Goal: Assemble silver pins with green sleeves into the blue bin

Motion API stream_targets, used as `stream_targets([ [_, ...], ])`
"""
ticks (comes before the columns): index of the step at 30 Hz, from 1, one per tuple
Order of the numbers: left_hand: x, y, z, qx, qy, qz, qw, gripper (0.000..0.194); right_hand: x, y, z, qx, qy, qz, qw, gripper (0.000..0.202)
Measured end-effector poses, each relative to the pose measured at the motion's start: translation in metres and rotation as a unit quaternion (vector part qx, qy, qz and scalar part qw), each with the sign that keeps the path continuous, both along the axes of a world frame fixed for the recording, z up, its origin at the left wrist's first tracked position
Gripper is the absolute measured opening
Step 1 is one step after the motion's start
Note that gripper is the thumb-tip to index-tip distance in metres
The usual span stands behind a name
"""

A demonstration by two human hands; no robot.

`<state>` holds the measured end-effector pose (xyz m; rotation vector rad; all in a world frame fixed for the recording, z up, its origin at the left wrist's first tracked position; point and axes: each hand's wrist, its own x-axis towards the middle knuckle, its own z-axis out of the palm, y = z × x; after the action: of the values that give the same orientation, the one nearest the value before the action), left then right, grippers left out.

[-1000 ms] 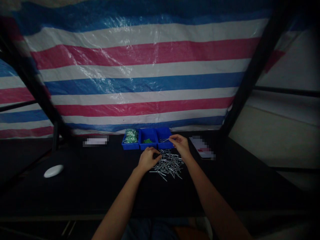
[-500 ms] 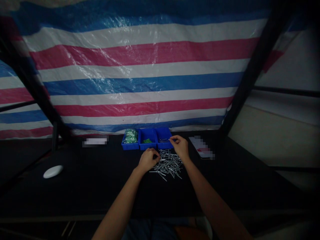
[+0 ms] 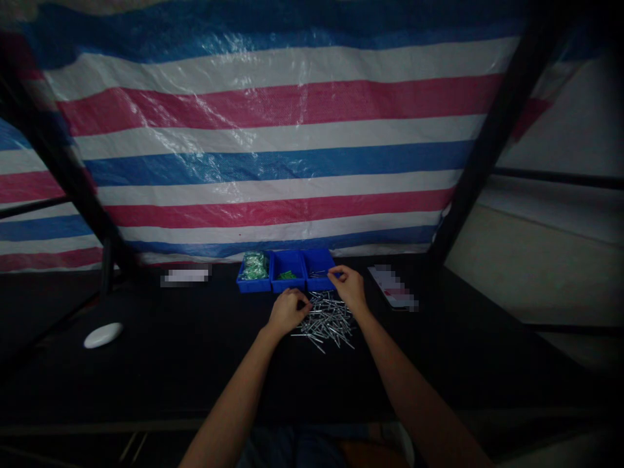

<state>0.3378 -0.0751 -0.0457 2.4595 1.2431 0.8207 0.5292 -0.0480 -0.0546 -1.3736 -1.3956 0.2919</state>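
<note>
A loose pile of thin silvery metal rods (image 3: pixel 327 322) lies on the black table. At its left edge my left hand (image 3: pixel 288 311) is closed, thumb and fingers curled together; what they pinch, if anything, is too small to make out. My right hand (image 3: pixel 349 286) hovers at the front right corner of the right blue bin (image 3: pixel 319 285), thumb and forefinger pinched together. Whatever sits in that pinch cannot be made out. A few thin rods lie inside this bin. The middle blue bin (image 3: pixel 287 286) holds small bright green pieces.
The left blue bin (image 3: pixel 254 286) holds green-and-clear plastic packets (image 3: pixel 255 266). A flat blurred-out object (image 3: pixel 392 289) lies right of the bins. Farther left are a white oval object (image 3: pixel 103 335) and a pixelated white item (image 3: pixel 186 276). A striped tarp (image 3: pixel 283 156) hangs behind the table.
My right hand has shifted slightly left, over the edge of the right bin. My left hand has barely moved, and the rod pile looks the same.
</note>
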Motion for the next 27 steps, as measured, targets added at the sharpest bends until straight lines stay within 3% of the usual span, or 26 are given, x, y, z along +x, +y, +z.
stream_targets([
  [8,-0.003,0.002,0.000,0.015,0.008,0.055,0.998,0.016,-0.002,-0.002,0.004,0.013,0.014,0.017,1.000,0.019],
  [16,-0.002,0.003,-0.003,0.009,0.027,0.070,0.997,0.013,-0.011,-0.009,0.008,0.016,-0.038,0.032,0.999,0.014],
  [27,0.000,-0.004,0.000,0.041,0.094,0.070,0.992,0.018,-0.021,-0.017,0.020,0.037,-0.094,0.103,0.990,0.015],
])
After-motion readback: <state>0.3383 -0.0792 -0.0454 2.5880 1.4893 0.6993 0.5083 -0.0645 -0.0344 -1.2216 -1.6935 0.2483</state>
